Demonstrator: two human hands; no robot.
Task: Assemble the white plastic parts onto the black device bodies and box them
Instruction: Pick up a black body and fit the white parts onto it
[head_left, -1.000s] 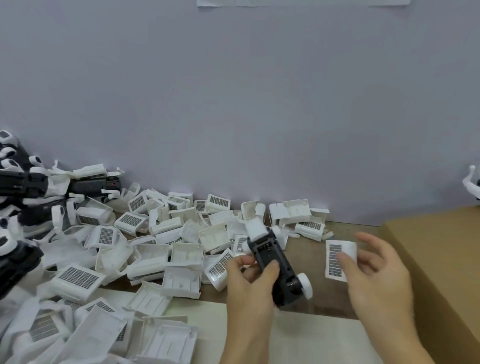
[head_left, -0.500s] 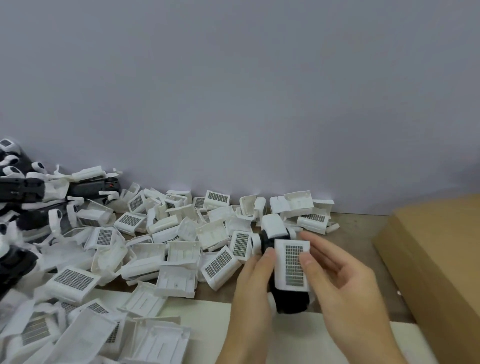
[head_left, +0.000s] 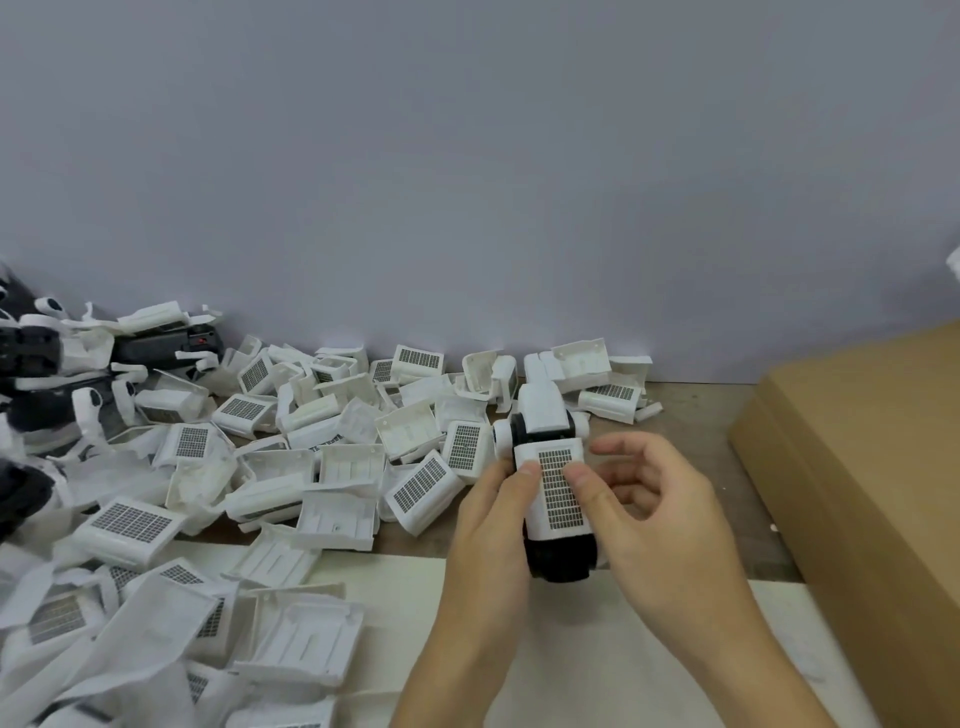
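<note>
We press grid cover (head_left: 560, 488) onto black body (head_left: 563, 556): left hand (head_left: 493, 525) grips body, right hand (head_left: 639, 499) thumb pinning cover. Cardboard box (head_left: 857, 457) awaits; loose-cover pile (head_left: 291, 467) large, most work left.

It looked like a small factory work table (head_left: 691, 415): a big heap of same white plastic parts (head_left: 332, 467), black device bodies (head_left: 161, 345), maybe a cardboard box (head_left: 872, 467).

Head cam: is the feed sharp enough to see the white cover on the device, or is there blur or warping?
Head view: even soft light, no glare; the white grille cover on the black device body reads clearly at centre; wide-angle bending warps the edges, where the pile of white parts goes smeary.
</note>
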